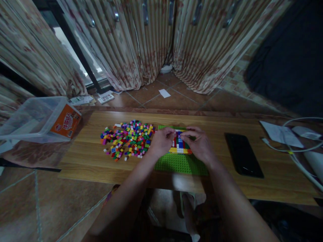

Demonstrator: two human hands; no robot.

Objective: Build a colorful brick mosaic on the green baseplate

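Note:
A green studded baseplate (174, 163) lies on the wooden table, with rows of red, blue, white and yellow toy bricks (179, 144) built on it. My left hand (163, 139) is over the left part of these rows, thumb and fingertips pinched together. From the other side my right hand (199, 143) reaches in, its fingers curled and pinched close to the left fingertips. Anything between the fingers of either hand is too small to make out. Left of the baseplate spreads a heap of loose coloured bricks (133, 137), beside my left hand.
A black phone (243, 154) lies right of the baseplate on the table (83, 151). White cables (297, 150) and a paper sheet (280, 133) are at the right end. A clear plastic bin (37, 117) with an orange label stands off the left end. Striped curtains (151, 43) hang behind.

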